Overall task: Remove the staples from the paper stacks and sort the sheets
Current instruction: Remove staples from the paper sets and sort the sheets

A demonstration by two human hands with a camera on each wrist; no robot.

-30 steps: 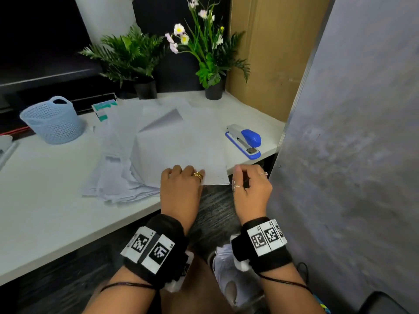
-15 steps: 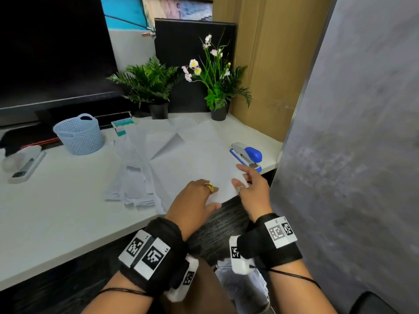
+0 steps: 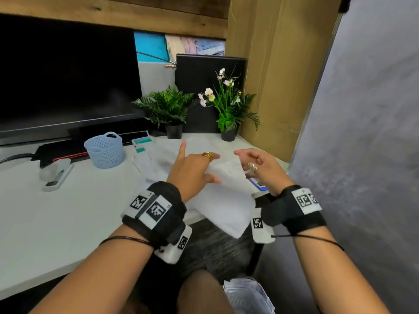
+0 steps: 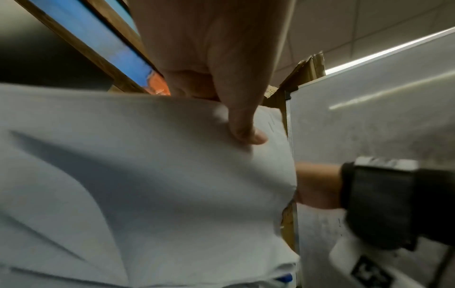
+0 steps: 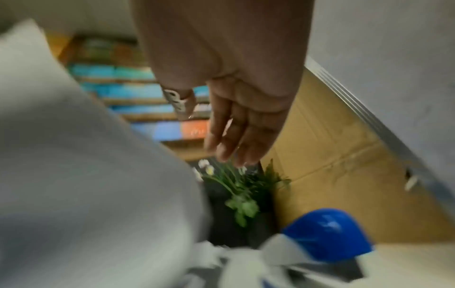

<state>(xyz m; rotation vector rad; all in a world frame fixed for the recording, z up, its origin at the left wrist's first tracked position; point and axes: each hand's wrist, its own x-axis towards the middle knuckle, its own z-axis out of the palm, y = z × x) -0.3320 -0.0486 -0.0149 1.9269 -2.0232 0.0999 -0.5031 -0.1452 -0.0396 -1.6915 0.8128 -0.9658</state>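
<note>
Above the desk (image 3: 56,218), the left hand (image 3: 192,168) pinches a sheet (image 3: 226,196).

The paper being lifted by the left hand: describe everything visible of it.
The paper is plain white, thin and flexible, bowing as it hangs. The left hand pinches it near its upper edge, thumb underneath as the left wrist view shows. Its lower corner droops past the desk edge. Faint printed marks show near the top. Whether it is one sheet or several is unclear. The right hand is beside it, not gripping it.
</note>
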